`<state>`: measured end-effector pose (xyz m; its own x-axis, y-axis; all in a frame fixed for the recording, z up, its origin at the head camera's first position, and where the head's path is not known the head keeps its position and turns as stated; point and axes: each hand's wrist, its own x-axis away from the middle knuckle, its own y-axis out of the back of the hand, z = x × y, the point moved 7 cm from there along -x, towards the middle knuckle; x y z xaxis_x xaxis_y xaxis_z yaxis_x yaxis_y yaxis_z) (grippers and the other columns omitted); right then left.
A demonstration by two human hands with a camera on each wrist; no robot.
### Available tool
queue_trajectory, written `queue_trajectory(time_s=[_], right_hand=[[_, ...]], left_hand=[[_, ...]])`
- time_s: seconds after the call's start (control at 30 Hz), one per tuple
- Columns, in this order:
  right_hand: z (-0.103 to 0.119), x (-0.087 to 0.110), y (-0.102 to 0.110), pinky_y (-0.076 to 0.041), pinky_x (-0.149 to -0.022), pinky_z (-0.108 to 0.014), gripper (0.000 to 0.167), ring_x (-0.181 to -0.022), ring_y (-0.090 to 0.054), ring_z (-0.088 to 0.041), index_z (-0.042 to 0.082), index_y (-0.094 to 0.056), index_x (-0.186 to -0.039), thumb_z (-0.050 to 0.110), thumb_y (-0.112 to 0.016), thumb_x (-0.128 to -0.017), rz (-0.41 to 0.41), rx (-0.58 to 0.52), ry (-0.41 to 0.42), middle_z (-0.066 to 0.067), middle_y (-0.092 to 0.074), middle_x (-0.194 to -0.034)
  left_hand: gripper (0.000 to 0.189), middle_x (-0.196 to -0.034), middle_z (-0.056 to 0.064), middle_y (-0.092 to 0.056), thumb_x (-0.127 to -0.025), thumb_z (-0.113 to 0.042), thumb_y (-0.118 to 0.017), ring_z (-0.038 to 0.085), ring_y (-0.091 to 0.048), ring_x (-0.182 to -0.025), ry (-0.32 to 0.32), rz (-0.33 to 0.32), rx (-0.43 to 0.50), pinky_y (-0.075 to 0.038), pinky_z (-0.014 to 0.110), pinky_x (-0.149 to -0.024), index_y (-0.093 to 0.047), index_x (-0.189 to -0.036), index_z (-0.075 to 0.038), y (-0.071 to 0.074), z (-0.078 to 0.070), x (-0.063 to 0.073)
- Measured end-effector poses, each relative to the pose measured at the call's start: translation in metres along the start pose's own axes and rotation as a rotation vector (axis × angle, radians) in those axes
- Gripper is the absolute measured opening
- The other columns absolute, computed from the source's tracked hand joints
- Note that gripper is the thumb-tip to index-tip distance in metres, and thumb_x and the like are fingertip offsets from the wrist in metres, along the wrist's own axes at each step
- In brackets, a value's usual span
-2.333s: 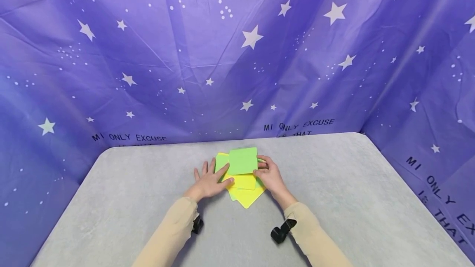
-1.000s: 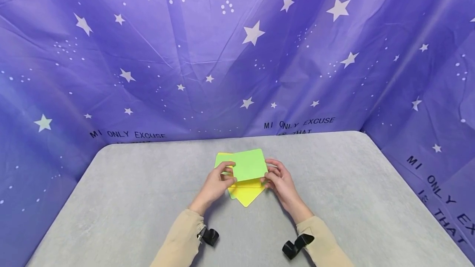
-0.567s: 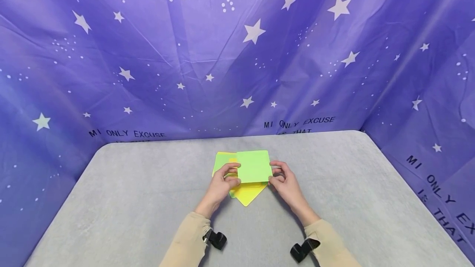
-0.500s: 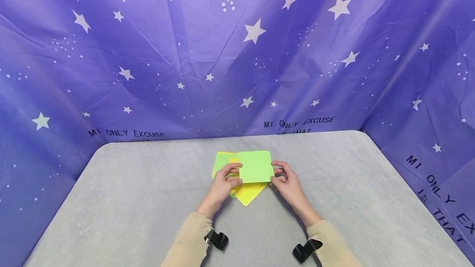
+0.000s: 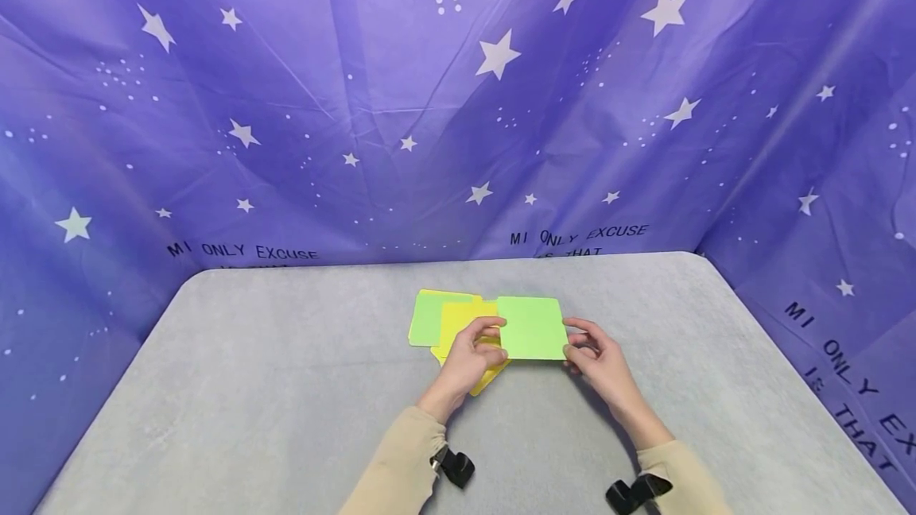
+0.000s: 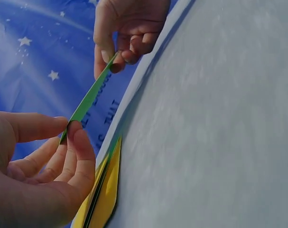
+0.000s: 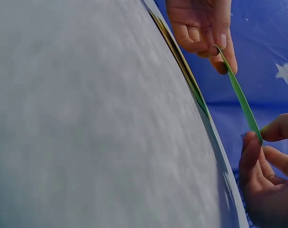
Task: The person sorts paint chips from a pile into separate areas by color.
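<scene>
A flat green card with rounded corners is stretched between both hands, lifted above the table. My left hand pinches its left edge between thumb and fingers, and my right hand pinches the right edge the same way. Seen edge-on in the left wrist view, the green card is a thin strip clear of the pile. To the left, partly behind my left hand, lies a loose pile of yellow cards and green cards, overlapping at various angles.
The grey table reaches to a purple star-printed cloth hanging behind and at both sides. Black camera mounts sit on the wrists over beige sleeves.
My left hand lay spread on the pile earlier and then took hold of the green card's left edge. Both hands have since carried the card rightward, uncovering more of the pile.
</scene>
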<state>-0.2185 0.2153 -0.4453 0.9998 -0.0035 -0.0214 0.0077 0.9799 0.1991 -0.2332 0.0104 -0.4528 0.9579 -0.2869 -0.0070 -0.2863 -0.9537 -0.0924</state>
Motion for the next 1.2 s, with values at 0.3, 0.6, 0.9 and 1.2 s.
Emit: queue_trajectory(time_s=[0.3, 0.6, 0.9, 1.2], right_hand=[[-0.003, 0.008, 0.029, -0.054, -0.064, -0.026, 0.043, -0.074, -0.061, -0.007, -0.007, -0.048, -0.132, 0.002, -0.062, -0.092, 0.023, 0.075, 0.047, -0.016, -0.060, -0.094], [-0.004, 0.018, 0.048, -0.051, -0.057, -0.027, 0.050, -0.068, -0.060, -0.008, -0.013, -0.041, -0.135, -0.004, -0.062, -0.091, 0.138, 0.099, 0.154, -0.010, -0.062, -0.087], [-0.009, 0.027, 0.067, -0.050, -0.057, -0.025, 0.046, -0.072, -0.061, -0.007, -0.014, -0.044, -0.132, -0.007, -0.061, -0.089, 0.144, 0.194, 0.156, -0.007, -0.063, -0.088], [-0.011, 0.029, 0.079, -0.046, -0.055, -0.024, 0.047, -0.067, -0.056, -0.008, -0.010, -0.050, -0.130, 0.001, -0.067, -0.088, 0.123, 0.397, 0.061, -0.009, -0.061, -0.086]], left_hand=[[0.047, -0.106, 0.010, -0.055, -0.078, 0.010, -0.064, 0.018, -0.060, -0.081, 0.005, 0.031, -0.018, -0.046, 0.025, -0.067, -0.057, -0.124, 0.000, -0.028, 0.003, -0.004], [0.043, -0.095, 0.006, -0.059, -0.081, 0.011, -0.063, 0.014, -0.059, -0.070, 0.017, 0.054, -0.003, -0.052, 0.034, -0.064, -0.057, -0.122, 0.000, -0.050, 0.007, -0.007], [0.043, -0.089, 0.004, -0.054, -0.080, 0.013, -0.062, 0.011, -0.055, -0.065, 0.071, 0.110, 0.014, -0.050, 0.026, -0.058, -0.056, -0.121, -0.001, -0.071, 0.011, -0.007], [0.048, -0.086, 0.003, -0.052, -0.079, 0.014, -0.064, 0.011, -0.052, -0.059, 0.115, 0.140, -0.005, -0.047, 0.023, -0.053, -0.054, -0.123, -0.001, -0.089, 0.018, -0.005]])
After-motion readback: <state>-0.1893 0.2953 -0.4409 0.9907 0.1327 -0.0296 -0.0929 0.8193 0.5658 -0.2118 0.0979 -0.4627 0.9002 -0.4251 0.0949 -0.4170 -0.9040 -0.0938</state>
